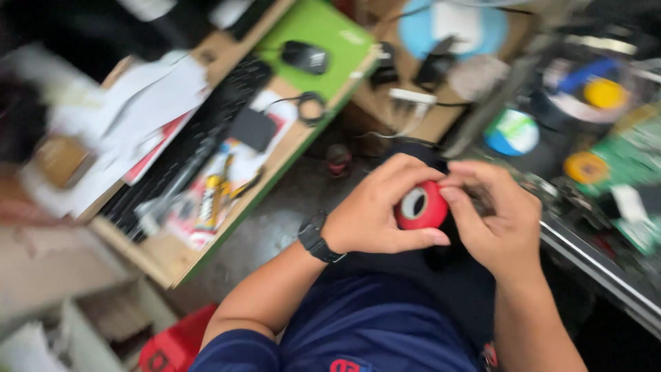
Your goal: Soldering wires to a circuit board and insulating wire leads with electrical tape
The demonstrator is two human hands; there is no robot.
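Note:
A red roll of tape [421, 206] with a white core sits between both hands, above my lap. My left hand [375, 207] wraps around its left side, thumb under the roll. My right hand [492, 217] pinches the roll's right edge with thumb and fingertips. A black watch [316, 238] is on my left wrist. The picture is blurred by motion.
A wooden desk [172, 258] on the left carries a black keyboard [200, 141], papers, a green mat [323, 34] with a black mouse [305, 56] and a coiled cable. On the right lie yellow tape rolls [585, 167], a blue-and-white roll [511, 132] and green boards.

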